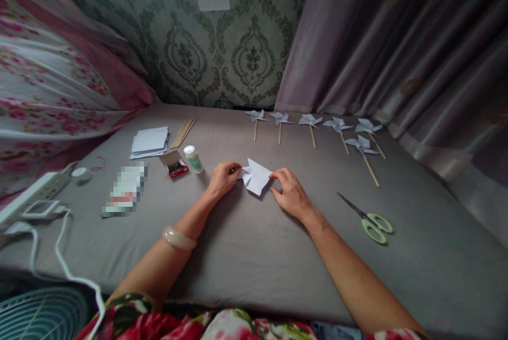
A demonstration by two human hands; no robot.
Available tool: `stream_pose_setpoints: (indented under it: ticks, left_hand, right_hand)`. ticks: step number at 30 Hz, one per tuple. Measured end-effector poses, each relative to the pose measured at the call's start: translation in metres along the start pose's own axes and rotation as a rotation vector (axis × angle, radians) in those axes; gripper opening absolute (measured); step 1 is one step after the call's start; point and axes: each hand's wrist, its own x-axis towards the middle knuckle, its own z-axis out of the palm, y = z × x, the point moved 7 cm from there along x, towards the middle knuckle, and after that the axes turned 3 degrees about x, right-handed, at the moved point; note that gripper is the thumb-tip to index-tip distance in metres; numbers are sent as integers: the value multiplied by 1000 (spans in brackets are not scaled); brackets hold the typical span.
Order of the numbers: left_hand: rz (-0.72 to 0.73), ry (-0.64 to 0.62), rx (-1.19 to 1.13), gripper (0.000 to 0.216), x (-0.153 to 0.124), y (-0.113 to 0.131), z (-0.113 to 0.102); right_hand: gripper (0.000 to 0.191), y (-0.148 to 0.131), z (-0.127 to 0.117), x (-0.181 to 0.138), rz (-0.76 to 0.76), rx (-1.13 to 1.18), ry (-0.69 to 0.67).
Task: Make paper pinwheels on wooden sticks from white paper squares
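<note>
Paper [256,177]: mid-table, partly folded, lying flat between your hands.
Left hand [222,178]: fingertips pinching the paper's left corner.
Right hand [291,194]: fingers pressed flat on its right edge.
Handling: light, thin, likely to crease or slide; grip it at corners and flaps.
Nearby: scissors [371,221] to your right, glue [193,159] to your left.
</note>
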Motion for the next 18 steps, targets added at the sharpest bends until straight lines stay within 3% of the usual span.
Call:
stream_pose_setpoints:
  ticks: [5, 9, 13, 18]
  left_hand:
    - [-6, -41, -101, 23, 8, -4, 5]
    - [66, -73, -39, 22, 15, 4, 10]
    - [105, -110, 38, 21, 21, 12, 16]
    - [152, 13, 155, 19, 9, 28, 8]
  right_hand:
    - [25, -14, 7, -1, -97, -93, -82]
    - [14, -23, 9, -2, -170, -150, -105]
    - [16, -25, 12, -3, -186, -193, -139]
    - [15, -26, 16, -5, -168, -181, -184]
